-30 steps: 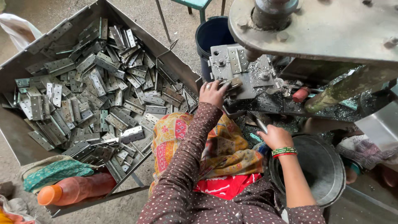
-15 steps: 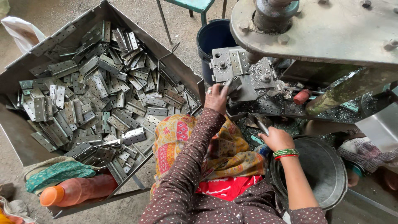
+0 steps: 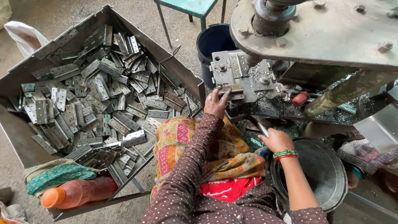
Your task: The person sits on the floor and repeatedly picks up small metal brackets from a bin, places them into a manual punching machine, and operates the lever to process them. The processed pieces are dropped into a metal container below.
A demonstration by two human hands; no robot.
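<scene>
At the far left, an orange bottle (image 3: 76, 192) lies beside a green cloth (image 3: 58, 176) at the near corner of a big metal tray (image 3: 16, 137) heaped with flat hinge plates (image 3: 99, 95). Right of the tray, the left hand (image 3: 216, 103) reaches up to the press die block (image 3: 238, 74), its fingertips pinching a hinge piece (image 3: 231, 88) lying on the block's front edge. Further right, the bangled right hand (image 3: 277, 139) is closed around a thin metal rod (image 3: 260, 126), just above a round steel pan (image 3: 327, 174) and below the heavy press frame (image 3: 331, 33).

Grey metal hinges (image 3: 99, 99); orange bottle (image 3: 76, 193); brown dotted sleeve (image 3: 186, 182); green and red bangles (image 3: 285, 154); dark blue bucket (image 3: 213, 45).
</scene>
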